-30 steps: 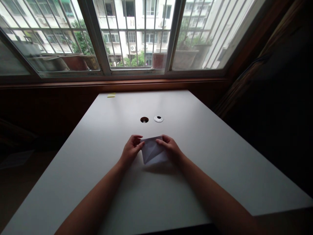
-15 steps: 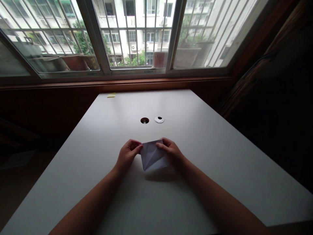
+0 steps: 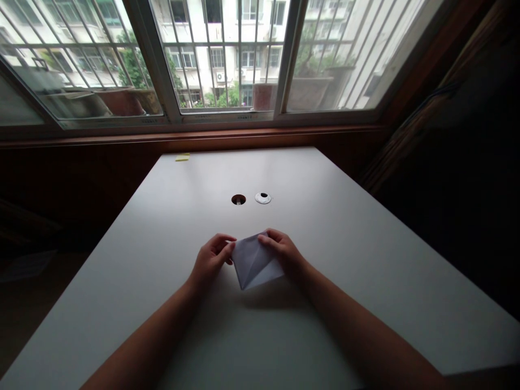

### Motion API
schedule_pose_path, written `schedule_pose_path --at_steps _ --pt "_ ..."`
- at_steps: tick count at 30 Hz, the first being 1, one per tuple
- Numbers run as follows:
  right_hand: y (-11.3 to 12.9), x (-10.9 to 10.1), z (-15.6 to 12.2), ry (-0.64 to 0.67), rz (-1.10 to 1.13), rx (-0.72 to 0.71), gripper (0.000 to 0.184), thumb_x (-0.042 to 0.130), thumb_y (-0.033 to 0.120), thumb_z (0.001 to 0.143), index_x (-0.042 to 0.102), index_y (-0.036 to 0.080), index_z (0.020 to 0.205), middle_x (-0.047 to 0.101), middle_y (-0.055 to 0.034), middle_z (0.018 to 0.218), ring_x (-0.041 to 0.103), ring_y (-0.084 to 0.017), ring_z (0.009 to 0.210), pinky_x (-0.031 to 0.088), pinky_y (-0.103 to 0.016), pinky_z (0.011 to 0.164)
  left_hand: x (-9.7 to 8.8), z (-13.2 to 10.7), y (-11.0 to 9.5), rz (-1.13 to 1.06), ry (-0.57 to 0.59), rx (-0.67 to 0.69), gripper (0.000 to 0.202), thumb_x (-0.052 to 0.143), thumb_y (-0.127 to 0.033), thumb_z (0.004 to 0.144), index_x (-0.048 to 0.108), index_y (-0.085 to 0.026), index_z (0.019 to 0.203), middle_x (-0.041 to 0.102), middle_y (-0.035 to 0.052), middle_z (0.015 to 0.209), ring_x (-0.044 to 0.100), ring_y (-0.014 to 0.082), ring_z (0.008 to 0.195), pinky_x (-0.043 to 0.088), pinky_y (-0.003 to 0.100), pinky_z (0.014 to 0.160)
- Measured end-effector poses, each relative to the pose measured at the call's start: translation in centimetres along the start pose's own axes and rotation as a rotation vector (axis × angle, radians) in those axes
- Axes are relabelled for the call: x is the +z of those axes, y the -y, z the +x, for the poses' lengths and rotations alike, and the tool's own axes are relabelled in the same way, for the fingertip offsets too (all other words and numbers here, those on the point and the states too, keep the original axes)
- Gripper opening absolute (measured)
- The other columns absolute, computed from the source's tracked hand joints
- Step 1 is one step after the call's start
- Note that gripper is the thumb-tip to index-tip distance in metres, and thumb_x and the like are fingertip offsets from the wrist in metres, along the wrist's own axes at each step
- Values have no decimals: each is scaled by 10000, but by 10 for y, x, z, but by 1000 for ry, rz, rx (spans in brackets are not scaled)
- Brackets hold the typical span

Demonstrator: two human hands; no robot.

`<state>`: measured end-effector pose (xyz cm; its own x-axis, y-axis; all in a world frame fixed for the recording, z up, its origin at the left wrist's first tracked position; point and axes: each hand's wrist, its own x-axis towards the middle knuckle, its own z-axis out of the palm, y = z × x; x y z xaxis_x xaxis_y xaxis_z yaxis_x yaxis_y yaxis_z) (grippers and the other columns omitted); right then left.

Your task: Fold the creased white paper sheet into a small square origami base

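A folded sheet of white paper [image 3: 257,264] with diagonal creases is held up above the white table [image 3: 195,346], its lower corner pointing toward me. My right hand [image 3: 283,250] pinches its upper right part, thumb on the front face and fingers behind. At the upper left corner, my left hand [image 3: 214,257] holds the edge between thumb and fingers, more loosely, with the fingertips partly hidden behind the paper. Beneath the paper a soft shadow falls on the tabletop.
Beyond the hands, the table has a round cable hole [image 3: 238,200] and a loose white round cover [image 3: 262,198] beside it. Yellow tape [image 3: 182,157] sticks to the far left corner. A barred window [image 3: 223,59] stands behind, with a dark curtain [image 3: 410,124] at right.
The paper has tilted, its lower corner coming a little nearer to me and its right side swinging out. My left fingers have loosened slightly at the corner; my right hand keeps its grip.
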<state>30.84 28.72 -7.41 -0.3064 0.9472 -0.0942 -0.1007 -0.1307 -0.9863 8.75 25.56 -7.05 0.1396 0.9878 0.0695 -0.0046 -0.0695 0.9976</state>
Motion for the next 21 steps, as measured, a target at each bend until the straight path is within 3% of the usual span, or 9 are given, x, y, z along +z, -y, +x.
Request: schedule_pose_path --at_steps 3,6,10,21 --pt "0 -1 0 14 -34 -2 342 688 498 785 591 172 753 495 36 630 415 -102 566 292 -238 528 1 0 -1 88 43 3 306 670 -408 844 656 -168 1033 652 29 830 573 114 642 473 224 574" --pt "0 -2 0 34 -76 -18 342 677 498 797 596 168 754 497 30 643 427 -105 583 296 -239 535 1 0 1 130 59 -6 325 682 -411 832 660 -176 1055 651 29 820 569 124 662 449 219 575" --pt "1 -1 -2 77 -119 -39 344 666 492 812 580 167 740 458 37 638 409 -97 581 276 -236 527 0 1 2 184 100 -21 298 697 -425 808 681 -173 967 681 47 861 609 169 748 454 238 625" --pt "-2 1 -2 90 -215 -93 369 635 509 832 555 172 705 418 43 625 372 -95 576 256 -243 522 2 -1 0 200 91 -49 275 673 -434 825 675 -161 847 665 32 769 573 155 705 416 229 606"
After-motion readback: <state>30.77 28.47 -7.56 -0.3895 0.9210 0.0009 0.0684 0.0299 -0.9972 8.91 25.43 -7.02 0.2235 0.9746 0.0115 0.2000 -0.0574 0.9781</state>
